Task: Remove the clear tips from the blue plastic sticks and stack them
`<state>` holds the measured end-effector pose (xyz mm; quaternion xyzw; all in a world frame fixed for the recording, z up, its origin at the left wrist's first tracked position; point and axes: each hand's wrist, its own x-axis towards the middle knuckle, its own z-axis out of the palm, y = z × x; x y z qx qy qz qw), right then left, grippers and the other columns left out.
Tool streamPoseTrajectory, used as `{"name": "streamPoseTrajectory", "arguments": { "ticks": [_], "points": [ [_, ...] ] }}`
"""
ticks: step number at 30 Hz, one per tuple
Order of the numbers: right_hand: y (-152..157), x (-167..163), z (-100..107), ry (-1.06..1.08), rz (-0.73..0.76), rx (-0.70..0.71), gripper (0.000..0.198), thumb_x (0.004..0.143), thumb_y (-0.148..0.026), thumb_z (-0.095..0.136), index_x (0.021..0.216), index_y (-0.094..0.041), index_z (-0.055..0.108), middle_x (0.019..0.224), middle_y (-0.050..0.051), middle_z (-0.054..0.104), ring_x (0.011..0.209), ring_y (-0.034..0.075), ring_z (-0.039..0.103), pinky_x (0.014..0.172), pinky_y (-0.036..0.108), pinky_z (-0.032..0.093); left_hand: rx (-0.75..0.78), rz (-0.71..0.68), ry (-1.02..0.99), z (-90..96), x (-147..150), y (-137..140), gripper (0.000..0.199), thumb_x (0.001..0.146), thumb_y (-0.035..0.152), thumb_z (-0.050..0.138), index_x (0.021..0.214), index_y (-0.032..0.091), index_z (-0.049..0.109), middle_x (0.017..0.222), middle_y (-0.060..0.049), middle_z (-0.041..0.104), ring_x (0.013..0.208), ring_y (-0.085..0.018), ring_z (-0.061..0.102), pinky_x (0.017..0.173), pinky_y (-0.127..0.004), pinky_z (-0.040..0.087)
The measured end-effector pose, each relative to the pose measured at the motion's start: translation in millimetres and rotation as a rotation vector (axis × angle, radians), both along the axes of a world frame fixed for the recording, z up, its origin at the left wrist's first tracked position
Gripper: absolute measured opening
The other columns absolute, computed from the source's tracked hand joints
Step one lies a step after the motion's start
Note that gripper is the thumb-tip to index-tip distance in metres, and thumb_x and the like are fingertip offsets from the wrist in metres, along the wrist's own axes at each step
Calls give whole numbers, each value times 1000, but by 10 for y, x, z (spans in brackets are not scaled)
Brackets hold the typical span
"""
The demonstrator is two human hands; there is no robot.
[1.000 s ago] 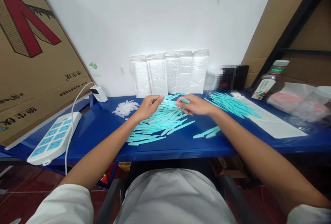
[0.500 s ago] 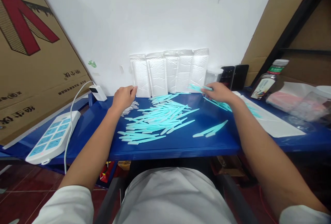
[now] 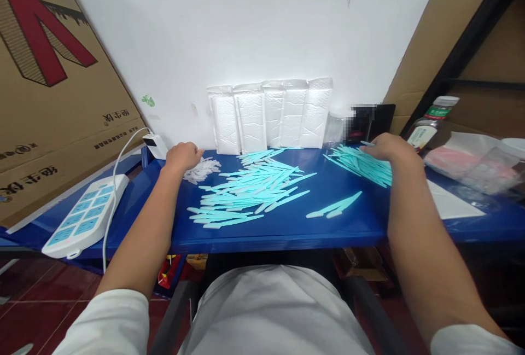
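"Where are the turquoise sticks [image 3: 287,201]?"

"Most lie criss-crossed in the central pile [image 3: 256,186] on the blue worktop [image 3: 287,234]. Two loose sticks [image 3: 346,201] are to the right of it, meeting at their far ends, and a right-hand pile [image 3: 359,164] lies beyond them on that same side."

"And the left hand [image 3: 183,157]?"

"It's left of the central pile, curled in, beside the small white pieces [image 3: 205,169]. I can't tell whether it pinches one."

"The right hand [image 3: 385,147]?"

"Well to the right of the central pile, bent over the right-hand pile. A stick's end seems to poke out past the fingers, but the back of the hand hides the rest, so I can't say whether it grips anything."

"How would a stick handle?"

"Light and fairly stiff, I'd judge, probably plastic and smooth enough to slide against its neighbours. The tapered end looks the weaker part, so I'd take hold near the middle, thumb against fingertip."

"And the white pieces?"

"Probably lighter yet, and easily scattered; pinch them by the edges. Behind the central pile, padded envelopes [image 3: 250,120] stand against the wall [image 3: 262,21]."
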<state>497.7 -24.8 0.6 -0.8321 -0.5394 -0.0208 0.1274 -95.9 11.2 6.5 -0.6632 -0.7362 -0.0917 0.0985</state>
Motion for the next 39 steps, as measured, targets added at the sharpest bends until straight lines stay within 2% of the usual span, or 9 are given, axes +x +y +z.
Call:
{"name": "streamPoseTrajectory", "arguments": {
  "ticks": [4, 7, 10, 15, 20, 24, 28, 36, 39],
  "points": [
    [-72, -150, 126, 55, -105, 27, 50, 101, -54, 59, 123, -14, 77, 130, 29, 70, 118, 40, 66, 87, 45, 49, -77, 46, 3, -29, -60, 45, 49, 95, 60, 52, 93, 18, 77, 102, -24, 75, 102, -42, 68, 83, -45, 51],
    [-59, -357, 166, 125, 81, 72, 50, 103, -56, 54, 112, -12, 76, 121, 27, 73, 108, 38, 69, 84, 42, 48, -36, 48, 21, -32, -63, 44, 50, 96, 58, 51, 98, 15, 77, 115, -26, 71, 111, -45, 65, 87, -48, 51],
    [-16, -646, 118, 245, 381, 44, 40, 109, -41, 46, 97, -12, 71, 107, 19, 76, 94, 28, 69, 82, 35, 48, 120, -38, 21, -33, 2, 23, 48, 97, 54, 52, 107, 14, 77, 126, -26, 66, 119, -45, 60, 93, -50, 49],
    [-92, -1181, 5, 377, 860, 52, 46, 106, -53, 49, 85, -17, 69, 81, 8, 71, 75, 20, 63, 75, 30, 48, 295, -362, -169, -82, 379, -77, 33, 100, 45, 54, 103, 19, 74, 106, -14, 72, 101, -29, 64, 93, -39, 49],
    [-306, -1583, -5, 548, 1129, -121, 58, 103, -66, 48, 99, -16, 76, 68, 3, 69, 53, 15, 57, 61, 29, 46, 216, -771, -508, -191, 1043, -391, 39, 104, 53, 55, 103, 19, 73, 85, -5, 73, 76, -19, 64, 73, -30, 46],
    [-385, -1786, -59, 603, 1218, -203, 60, 101, -68, 52, 96, -14, 78, 61, 1, 66, 49, 12, 52, 55, 27, 42, 79, -943, -557, -278, 1423, -656, 44, 107, 57, 50, 97, 19, 69, 74, -1, 65, 64, -16, 55, 65, -29, 38],
    [-408, -1921, -137, 631, 1252, -243, 60, 100, -68, 54, 92, -14, 79, 58, 1, 63, 54, 13, 53, 55, 25, 40, -7, -1040, -512, -327, 1544, -767, 49, 109, 56, 44, 81, 19, 60, 62, 2, 48, 58, -14, 43, 61, -30, 30],
    [-465, -1996, -130, 669, 1345, -219, 52, 102, -63, 55, 103, -14, 74, 63, -2, 58, 59, 13, 50, 57, 26, 39, -42, -1085, -488, -319, 1553, -808, 45, 112, 52, 40, 91, 19, 63, 66, 2, 53, 58, -15, 47, 64, -30, 32],
    [-490, -2023, -135, 720, 1377, -222, 48, 100, -61, 60, 114, -16, 69, 80, 1, 67, 66, 14, 56, 62, 27, 46, -33, -1104, -462, -342, 1554, -804, 42, 112, 52, 39, 95, 20, 60, 72, 1, 56, 62, -15, 48, 65, -29, 32]
  ]
}}
